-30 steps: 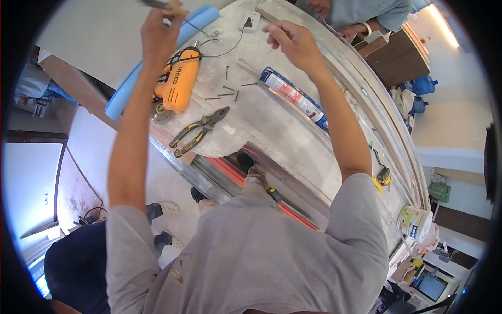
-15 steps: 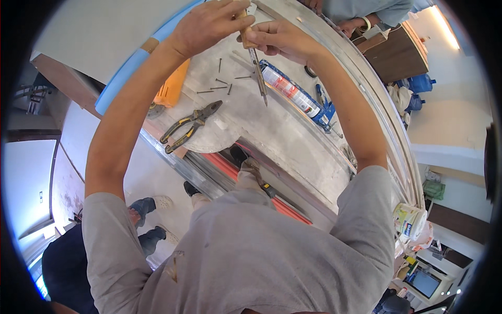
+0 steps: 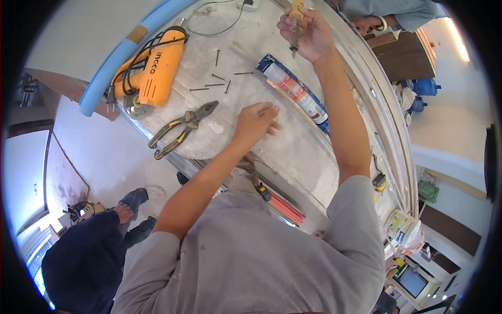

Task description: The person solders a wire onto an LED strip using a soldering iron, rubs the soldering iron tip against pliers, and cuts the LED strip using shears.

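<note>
Near the far edge of the worktable [image 3: 230, 57], my right hand [image 3: 318, 37] has its fingers closed round a soldering iron [image 3: 296, 11] with a wooden handle. Its metal barrel and tip point down toward me. My left hand [image 3: 252, 124] is over the middle of the table, fingers loosely bent and apart, with nothing visible in it. A blue caulking gun with a printed cartridge [image 3: 293, 89] lies between my hands. Left of my left hand are black-and-yellow pliers [image 3: 184, 128], jaws closed. Several dark screws [image 3: 215, 85] lie scattered beyond them.
An orange heat gun [image 3: 162, 68] with its cord wound round it rests at the left, beside a blue foam tube [image 3: 107, 76]. A thin cord [image 3: 214, 32] runs along the far side. Another person's arm [image 3: 384, 22] reaches in at far right. A tape measure [image 3: 379, 182] sits right.
My left hand has left the soldering iron and come down toward me over the table. My right hand has carried the iron to the right. The heat gun now shows fully.
</note>
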Action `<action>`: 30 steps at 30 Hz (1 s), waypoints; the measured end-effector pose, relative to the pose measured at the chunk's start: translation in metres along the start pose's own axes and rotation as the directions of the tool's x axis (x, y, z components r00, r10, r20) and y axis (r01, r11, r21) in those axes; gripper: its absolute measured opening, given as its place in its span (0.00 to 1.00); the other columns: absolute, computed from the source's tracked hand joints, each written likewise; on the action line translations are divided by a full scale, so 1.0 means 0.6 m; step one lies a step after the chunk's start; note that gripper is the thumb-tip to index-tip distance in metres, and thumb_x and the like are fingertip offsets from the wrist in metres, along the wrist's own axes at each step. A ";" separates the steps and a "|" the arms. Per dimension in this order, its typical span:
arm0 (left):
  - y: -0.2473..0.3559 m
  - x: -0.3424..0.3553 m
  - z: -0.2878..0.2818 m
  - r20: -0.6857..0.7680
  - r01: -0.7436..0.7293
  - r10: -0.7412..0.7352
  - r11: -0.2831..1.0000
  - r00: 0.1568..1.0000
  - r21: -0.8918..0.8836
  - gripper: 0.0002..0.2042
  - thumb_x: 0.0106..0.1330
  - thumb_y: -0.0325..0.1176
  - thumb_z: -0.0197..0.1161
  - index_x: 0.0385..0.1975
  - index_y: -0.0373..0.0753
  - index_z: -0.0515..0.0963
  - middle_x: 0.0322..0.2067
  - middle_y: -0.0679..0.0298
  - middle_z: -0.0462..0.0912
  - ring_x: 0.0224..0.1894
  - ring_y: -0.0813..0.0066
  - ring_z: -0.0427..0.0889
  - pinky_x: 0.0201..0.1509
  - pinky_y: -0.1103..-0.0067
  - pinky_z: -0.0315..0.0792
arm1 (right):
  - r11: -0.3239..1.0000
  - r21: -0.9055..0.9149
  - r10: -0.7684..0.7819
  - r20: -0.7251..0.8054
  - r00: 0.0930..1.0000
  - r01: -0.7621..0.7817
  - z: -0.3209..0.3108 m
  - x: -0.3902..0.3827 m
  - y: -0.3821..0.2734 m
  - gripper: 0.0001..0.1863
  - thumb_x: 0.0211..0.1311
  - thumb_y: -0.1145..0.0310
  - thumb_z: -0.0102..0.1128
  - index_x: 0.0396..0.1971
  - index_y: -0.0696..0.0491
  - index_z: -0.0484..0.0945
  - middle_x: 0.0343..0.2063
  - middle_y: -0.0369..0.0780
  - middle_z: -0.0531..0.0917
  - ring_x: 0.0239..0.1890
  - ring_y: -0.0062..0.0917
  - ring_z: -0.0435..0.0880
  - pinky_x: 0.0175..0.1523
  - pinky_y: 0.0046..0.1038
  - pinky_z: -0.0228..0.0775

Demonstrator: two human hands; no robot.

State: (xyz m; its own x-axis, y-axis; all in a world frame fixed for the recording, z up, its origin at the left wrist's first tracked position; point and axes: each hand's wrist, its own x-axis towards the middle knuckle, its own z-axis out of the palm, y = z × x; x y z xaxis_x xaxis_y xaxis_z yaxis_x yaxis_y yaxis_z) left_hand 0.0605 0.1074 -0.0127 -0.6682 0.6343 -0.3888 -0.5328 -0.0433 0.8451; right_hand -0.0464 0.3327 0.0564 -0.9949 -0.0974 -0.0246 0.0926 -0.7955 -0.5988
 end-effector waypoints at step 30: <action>0.049 -0.110 -0.134 -0.275 0.224 -0.239 0.971 0.931 -0.082 0.15 0.69 0.37 0.58 0.27 0.28 0.77 0.19 0.61 0.79 0.15 0.76 0.80 0.17 0.82 0.73 | 0.877 -0.453 0.064 -0.221 0.973 -0.160 0.034 0.063 0.241 0.14 0.67 0.60 0.52 0.39 0.56 0.73 0.27 0.39 0.79 0.25 0.19 0.73 0.29 0.19 0.63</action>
State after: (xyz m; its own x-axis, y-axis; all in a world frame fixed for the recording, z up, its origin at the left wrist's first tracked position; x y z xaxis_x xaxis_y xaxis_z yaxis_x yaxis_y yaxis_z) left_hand 0.0471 0.0024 0.0084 -0.6382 0.3884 -0.6647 -0.7100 0.0367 0.7032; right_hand -0.0700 0.2017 -0.0150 -0.9710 -0.0134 -0.2388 0.2230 -0.4116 -0.8836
